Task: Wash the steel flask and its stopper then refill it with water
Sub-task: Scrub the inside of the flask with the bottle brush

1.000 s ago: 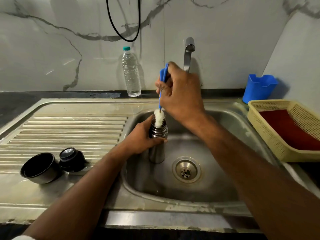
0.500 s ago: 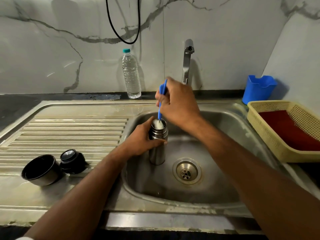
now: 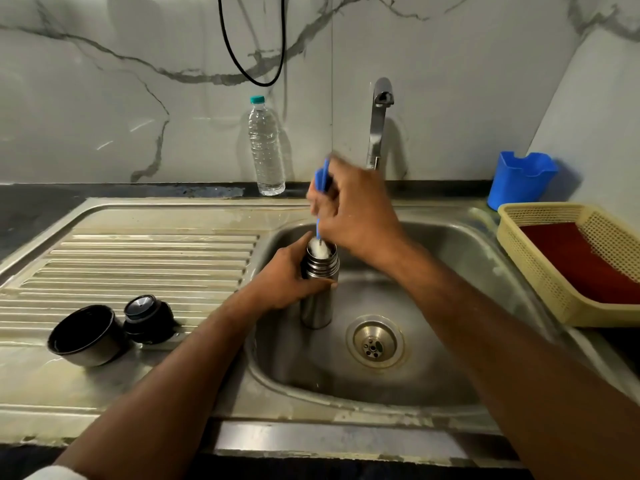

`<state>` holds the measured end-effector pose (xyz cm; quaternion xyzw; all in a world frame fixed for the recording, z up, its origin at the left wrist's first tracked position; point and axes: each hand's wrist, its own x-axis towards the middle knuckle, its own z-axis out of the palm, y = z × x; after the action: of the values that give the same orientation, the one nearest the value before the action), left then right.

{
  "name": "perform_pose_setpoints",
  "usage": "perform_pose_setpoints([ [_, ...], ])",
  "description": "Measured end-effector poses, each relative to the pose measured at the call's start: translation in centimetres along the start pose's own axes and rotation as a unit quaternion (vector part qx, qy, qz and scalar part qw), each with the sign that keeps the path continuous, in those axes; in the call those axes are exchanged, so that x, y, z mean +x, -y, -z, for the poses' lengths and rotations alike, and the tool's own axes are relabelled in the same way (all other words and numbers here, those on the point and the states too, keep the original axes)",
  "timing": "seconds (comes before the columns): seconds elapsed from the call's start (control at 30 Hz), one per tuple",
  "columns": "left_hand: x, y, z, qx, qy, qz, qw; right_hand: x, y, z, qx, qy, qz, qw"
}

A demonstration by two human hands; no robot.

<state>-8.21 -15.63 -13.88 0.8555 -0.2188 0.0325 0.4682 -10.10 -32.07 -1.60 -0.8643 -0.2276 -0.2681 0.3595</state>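
head view: the steel flask point(image 3: 318, 292) stands upright in the sink point(image 3: 450, 382), just left of the drain point(image 3: 374, 344). left hand point(image 3: 287, 278) grips its upper body. right hand point(image 3: 356, 209) is closed round the blue handle of a bottle brush point(image 3: 320, 216), white bristles at the flask mouth. judged stage: inside scrubbing under way, washing not finished. the stopper point(image 3: 149, 318) and cup lid point(image 3: 85, 336) lie on the draining board point(image 3: 138, 258), touching or nearly so; whether they are washed cannot be told. no water shows at the tap point(image 3: 379, 123). rinsing, the stopper and the refill appear outstanding.
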Motion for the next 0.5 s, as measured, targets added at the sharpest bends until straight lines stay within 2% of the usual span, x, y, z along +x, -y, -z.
perform_pose_setpoints([
  [0.07, 0.1, 0.2, 0.0, -0.007, 0.006, 0.002, 1.000, -0.3, 0.0, 0.2, -0.009, 0.066, -0.030, 0.997],
  [0.2, 0.1, 0.6, -0.1, -0.015, 0.028, -0.014, 0.999, 0.7, 2.2, 5.1, -0.030, 0.104, -0.055, 0.993],
  [0.3, 0.2, 0.5, -0.1, -0.009, 0.043, -0.030, 0.999, 1.1, 5.1, 8.1, -0.157, 0.196, -0.033, 0.967],
  [0.4, 0.2, 0.4, -0.3, 0.006, 0.043, -0.025, 0.999, 1.3, 7.9, 7.5, -0.344, 0.255, 0.014, 0.904],
  [0.5, 0.2, 0.4, -0.6, 0.032, 0.034, -0.008, 0.999, -0.5, 9.4, 4.4, -0.486, 0.308, 0.119, 0.809],
])
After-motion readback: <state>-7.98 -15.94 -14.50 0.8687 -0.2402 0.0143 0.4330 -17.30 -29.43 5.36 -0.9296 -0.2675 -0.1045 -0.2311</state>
